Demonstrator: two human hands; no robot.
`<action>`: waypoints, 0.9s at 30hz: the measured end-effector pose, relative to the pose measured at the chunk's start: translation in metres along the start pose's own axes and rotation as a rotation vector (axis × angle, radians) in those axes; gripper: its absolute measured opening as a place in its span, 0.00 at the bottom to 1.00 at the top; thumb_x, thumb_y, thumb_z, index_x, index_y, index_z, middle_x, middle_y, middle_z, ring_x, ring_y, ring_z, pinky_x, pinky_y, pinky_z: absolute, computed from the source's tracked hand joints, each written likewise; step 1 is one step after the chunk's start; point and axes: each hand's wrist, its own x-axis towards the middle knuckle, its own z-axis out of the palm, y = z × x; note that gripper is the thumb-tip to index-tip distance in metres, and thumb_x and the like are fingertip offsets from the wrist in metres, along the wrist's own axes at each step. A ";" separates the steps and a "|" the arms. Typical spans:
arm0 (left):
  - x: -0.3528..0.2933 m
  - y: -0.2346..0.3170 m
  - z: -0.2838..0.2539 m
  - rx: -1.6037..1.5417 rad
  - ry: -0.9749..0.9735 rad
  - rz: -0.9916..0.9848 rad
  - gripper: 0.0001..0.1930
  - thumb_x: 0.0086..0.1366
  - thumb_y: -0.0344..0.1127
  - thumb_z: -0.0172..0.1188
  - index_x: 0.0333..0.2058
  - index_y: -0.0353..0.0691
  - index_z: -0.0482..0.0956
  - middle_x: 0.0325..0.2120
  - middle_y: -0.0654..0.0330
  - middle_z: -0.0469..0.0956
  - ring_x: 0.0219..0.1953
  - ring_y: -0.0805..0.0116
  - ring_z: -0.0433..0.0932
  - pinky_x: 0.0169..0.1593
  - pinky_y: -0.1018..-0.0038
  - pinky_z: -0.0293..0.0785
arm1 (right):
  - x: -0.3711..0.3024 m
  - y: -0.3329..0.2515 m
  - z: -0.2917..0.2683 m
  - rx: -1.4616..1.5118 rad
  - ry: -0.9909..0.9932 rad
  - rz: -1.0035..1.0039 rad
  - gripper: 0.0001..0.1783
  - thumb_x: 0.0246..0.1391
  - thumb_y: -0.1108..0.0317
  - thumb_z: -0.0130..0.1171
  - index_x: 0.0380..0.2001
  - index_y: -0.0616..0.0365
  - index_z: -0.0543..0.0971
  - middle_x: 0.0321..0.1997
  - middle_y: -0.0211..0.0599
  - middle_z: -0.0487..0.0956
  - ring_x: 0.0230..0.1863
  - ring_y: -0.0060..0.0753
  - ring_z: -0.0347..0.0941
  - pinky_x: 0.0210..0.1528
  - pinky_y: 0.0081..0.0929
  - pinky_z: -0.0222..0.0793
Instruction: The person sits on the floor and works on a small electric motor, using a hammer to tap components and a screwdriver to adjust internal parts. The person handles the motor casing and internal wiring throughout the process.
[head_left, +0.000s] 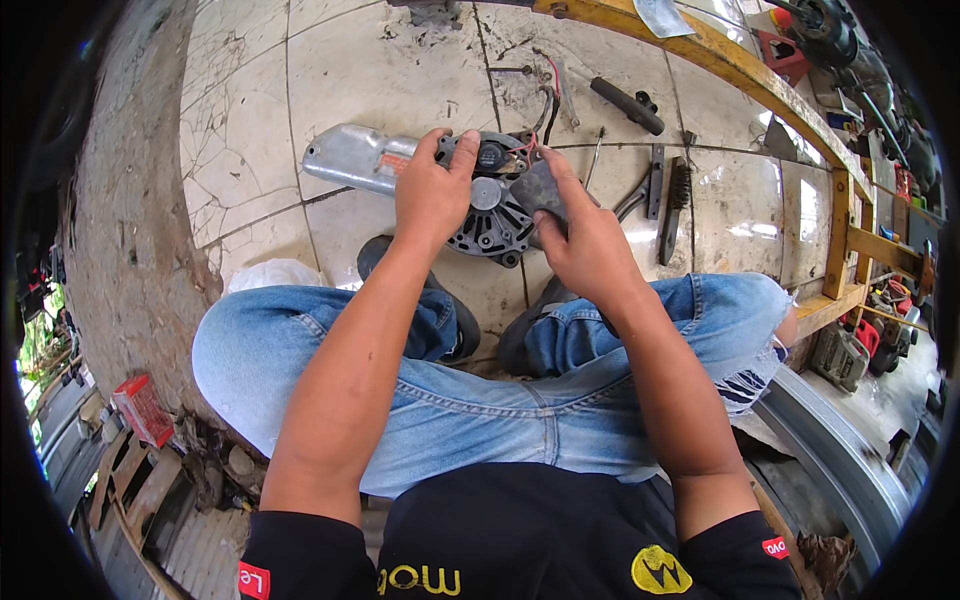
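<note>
A round metal alternator end housing (pixel 490 230) with radial vent slots rests on the floor between my feet. Over its far side is a black part with a round cap (pixel 490 156) and thin red wires. My left hand (pixel 435 195) grips this black part, the thumb lying along its left side. In my right hand (pixel 583 232) is a dark grey flat sheet (pixel 538 190), perhaps sandpaper, pinched between thumb and fingers and close against the housing's right side. Beyond my left hand lies a long silver metal housing (pixel 345 155) with an orange label; its right end is hidden.
Tools lie to the right: a black cylindrical tool (pixel 627 105), a thin metal rod (pixel 597 152), pliers (pixel 638 198) and a black-bristled brush (pixel 676 200). A yellow metal frame (pixel 720 60) borders the far right. A red-and-white box (pixel 144 411) stands at left.
</note>
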 end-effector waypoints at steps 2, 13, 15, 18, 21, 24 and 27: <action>0.000 0.000 -0.001 0.002 -0.004 -0.001 0.34 0.66 0.63 0.55 0.56 0.37 0.75 0.49 0.37 0.77 0.56 0.46 0.73 0.59 0.65 0.67 | -0.001 -0.001 0.000 -0.012 0.013 0.023 0.39 0.56 0.70 0.55 0.69 0.41 0.56 0.26 0.62 0.79 0.32 0.68 0.76 0.38 0.58 0.69; 0.002 -0.003 0.001 0.030 0.016 0.024 0.35 0.65 0.65 0.54 0.56 0.39 0.75 0.49 0.37 0.77 0.58 0.44 0.71 0.61 0.62 0.65 | 0.004 0.000 -0.030 -0.139 -0.046 -0.032 0.35 0.52 0.69 0.58 0.65 0.49 0.65 0.35 0.60 0.81 0.41 0.65 0.76 0.45 0.52 0.70; 0.003 -0.004 0.001 0.032 0.011 0.028 0.35 0.65 0.65 0.54 0.55 0.39 0.76 0.48 0.38 0.77 0.58 0.44 0.71 0.61 0.62 0.65 | 0.004 -0.003 -0.035 -0.111 -0.063 -0.021 0.35 0.53 0.69 0.58 0.66 0.52 0.64 0.35 0.61 0.80 0.41 0.67 0.76 0.45 0.52 0.70; 0.005 -0.006 0.001 0.038 0.009 0.038 0.35 0.65 0.65 0.54 0.55 0.38 0.76 0.48 0.38 0.78 0.58 0.44 0.71 0.61 0.61 0.65 | 0.008 -0.014 -0.038 -0.115 -0.123 0.055 0.35 0.53 0.68 0.59 0.65 0.59 0.64 0.35 0.65 0.80 0.42 0.68 0.76 0.47 0.52 0.70; 0.004 -0.003 0.001 0.038 0.001 0.039 0.35 0.65 0.64 0.55 0.55 0.37 0.76 0.48 0.38 0.78 0.57 0.43 0.72 0.60 0.61 0.66 | 0.012 -0.010 -0.036 -0.124 -0.137 0.093 0.33 0.54 0.65 0.60 0.62 0.66 0.65 0.35 0.68 0.79 0.42 0.68 0.77 0.47 0.51 0.70; 0.003 -0.003 0.000 0.030 -0.003 0.035 0.35 0.65 0.64 0.55 0.54 0.36 0.76 0.47 0.39 0.79 0.55 0.44 0.75 0.58 0.61 0.68 | 0.019 -0.015 -0.039 -0.181 -0.236 0.219 0.30 0.55 0.61 0.61 0.56 0.70 0.69 0.36 0.68 0.80 0.43 0.67 0.77 0.48 0.50 0.71; 0.004 -0.004 -0.001 0.027 -0.012 0.035 0.35 0.65 0.64 0.54 0.55 0.36 0.75 0.46 0.40 0.79 0.53 0.45 0.77 0.56 0.62 0.70 | 0.026 -0.023 -0.044 -0.254 -0.309 0.310 0.29 0.56 0.56 0.61 0.50 0.71 0.72 0.38 0.67 0.80 0.44 0.65 0.78 0.49 0.49 0.71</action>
